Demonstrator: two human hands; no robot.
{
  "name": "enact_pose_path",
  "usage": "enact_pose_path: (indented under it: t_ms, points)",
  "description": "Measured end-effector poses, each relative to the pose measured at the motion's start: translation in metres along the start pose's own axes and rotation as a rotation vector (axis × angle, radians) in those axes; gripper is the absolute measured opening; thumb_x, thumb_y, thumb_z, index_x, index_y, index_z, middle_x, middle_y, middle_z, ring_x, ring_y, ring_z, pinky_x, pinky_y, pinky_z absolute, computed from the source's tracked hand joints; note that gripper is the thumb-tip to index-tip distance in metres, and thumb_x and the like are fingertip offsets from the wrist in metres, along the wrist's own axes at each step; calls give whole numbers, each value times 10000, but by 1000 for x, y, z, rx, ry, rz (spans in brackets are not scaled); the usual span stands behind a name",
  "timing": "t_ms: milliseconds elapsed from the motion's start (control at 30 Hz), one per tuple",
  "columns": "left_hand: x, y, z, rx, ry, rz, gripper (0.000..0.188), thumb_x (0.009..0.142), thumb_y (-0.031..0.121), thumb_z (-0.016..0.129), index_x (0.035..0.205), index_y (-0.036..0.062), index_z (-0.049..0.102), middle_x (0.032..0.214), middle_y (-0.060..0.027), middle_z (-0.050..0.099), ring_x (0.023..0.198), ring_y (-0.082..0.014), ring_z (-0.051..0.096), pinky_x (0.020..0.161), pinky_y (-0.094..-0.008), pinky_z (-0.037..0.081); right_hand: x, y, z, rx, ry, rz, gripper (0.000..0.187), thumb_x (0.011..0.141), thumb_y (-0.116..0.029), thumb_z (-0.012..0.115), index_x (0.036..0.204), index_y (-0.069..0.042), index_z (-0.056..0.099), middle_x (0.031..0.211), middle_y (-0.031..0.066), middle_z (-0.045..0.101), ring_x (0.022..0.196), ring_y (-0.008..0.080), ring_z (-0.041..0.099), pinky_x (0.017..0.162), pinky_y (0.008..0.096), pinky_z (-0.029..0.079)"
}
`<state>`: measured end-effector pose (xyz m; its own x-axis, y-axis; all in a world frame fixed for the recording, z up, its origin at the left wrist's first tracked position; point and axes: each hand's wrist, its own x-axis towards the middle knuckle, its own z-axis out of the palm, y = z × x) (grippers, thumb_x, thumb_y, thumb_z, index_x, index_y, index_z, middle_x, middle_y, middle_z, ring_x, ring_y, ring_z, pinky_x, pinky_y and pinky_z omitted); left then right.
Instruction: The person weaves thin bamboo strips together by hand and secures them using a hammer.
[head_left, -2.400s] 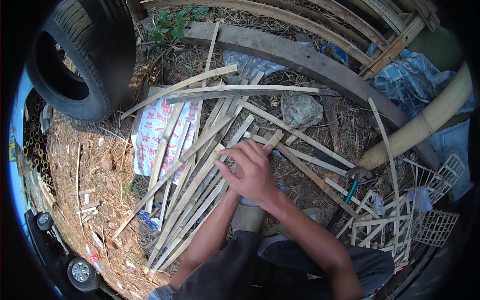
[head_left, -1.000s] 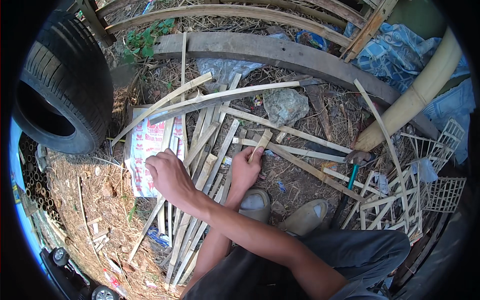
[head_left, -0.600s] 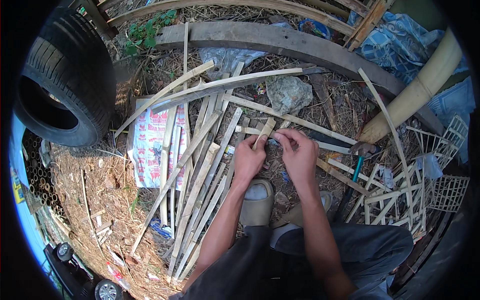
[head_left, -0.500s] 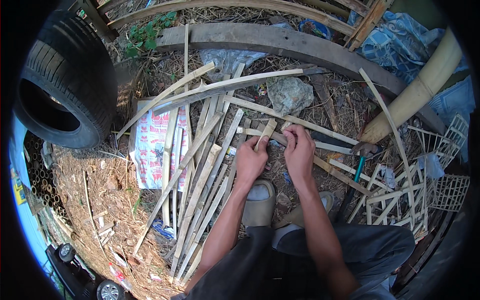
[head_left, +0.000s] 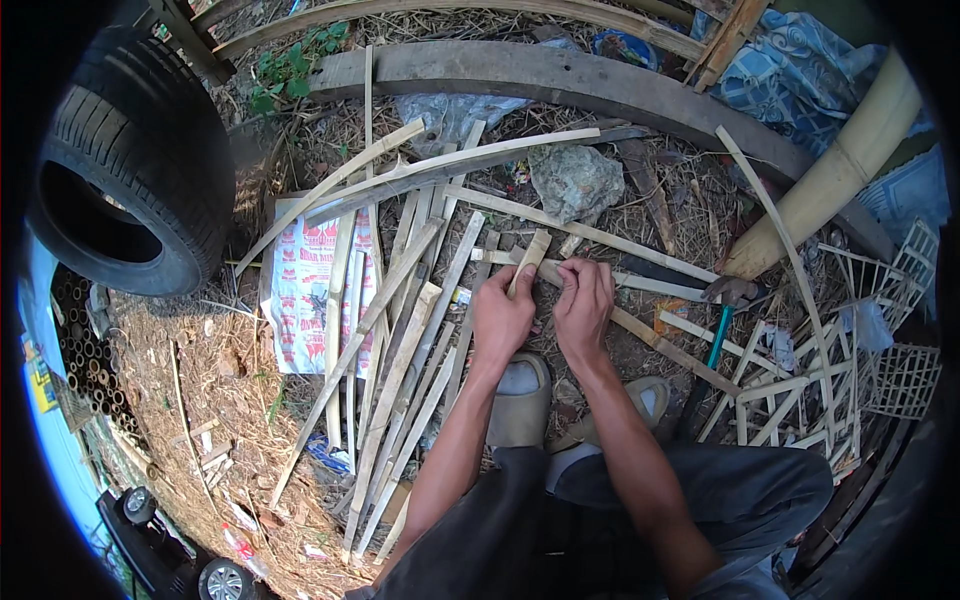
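Observation:
My left hand (head_left: 503,315) is closed round a short, flat bamboo strip (head_left: 531,256), which points up and away between thumb and fingers. Beside it, my right hand (head_left: 584,305) has its thumb and fingertips pinched together; whatever they hold is hidden. Under and around both hands lie bamboo slats, one pale slat (head_left: 655,285) running rightward behind the right hand. A longer slat (head_left: 672,350) slants down from the right hand. Further right rests a hammer-like tool with a teal and black handle (head_left: 718,338). Many split bamboo slats (head_left: 400,360) are heaped left of my left hand.
A grey rock (head_left: 577,183) sits beyond my hands, before a wooden beam (head_left: 480,75). A tyre (head_left: 130,180) stands at left, near a printed sheet (head_left: 305,290). Right are a thick bamboo pole (head_left: 825,175) and a lattice of slats (head_left: 790,400). My sandals (head_left: 520,405) are below.
My right hand has drawn slightly down and left, away from a small wood piece behind it. My left hand keeps hold of the short bamboo strip, almost unmoved.

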<state>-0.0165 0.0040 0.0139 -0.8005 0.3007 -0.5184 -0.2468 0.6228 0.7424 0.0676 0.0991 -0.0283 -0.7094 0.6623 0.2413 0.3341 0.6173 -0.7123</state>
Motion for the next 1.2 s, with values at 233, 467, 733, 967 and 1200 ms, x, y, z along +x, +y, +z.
enact_pose_path:
  t_ms: [233,467,733,967,1200]
  points:
    - [8,-11,0,-120,-121,-127,359,1049,308,660,980,-29,764,616,-61,610,515,-113,518,535,-326,479,-1,6,0,10,33,25,118,927,9,666,1028,-32,622,965,112,698,895,339,622,802,458,489]
    - [7,-9,-4,-210,-171,-177,361,1066,329,649,942,5,751,645,30,572,582,-55,439,528,-280,340,18,-18,-17,190,-64,43,125,898,22,704,1020,5,725,957,141,705,902,350,652,806,443,535]
    - [7,-8,-5,-190,-176,-92,367,1070,298,632,965,-40,731,666,0,593,610,-68,440,545,-304,362,33,-25,-17,183,-174,-19,145,886,26,719,1029,27,740,979,160,723,900,346,676,800,423,554]
    - [6,-16,-3,-154,-118,19,314,1042,247,633,1086,-47,734,710,-191,706,532,-249,658,549,-414,536,36,-36,-18,197,-291,95,238,904,5,722,1139,12,678,936,176,709,828,341,690,739,426,568]
    - [-13,-17,-9,-1,203,309,264,845,38,772,1104,0,741,1153,-202,674,946,-350,692,824,-407,557,41,-38,-13,146,-349,100,311,911,19,704,1213,20,634,931,177,703,822,336,702,730,435,571]
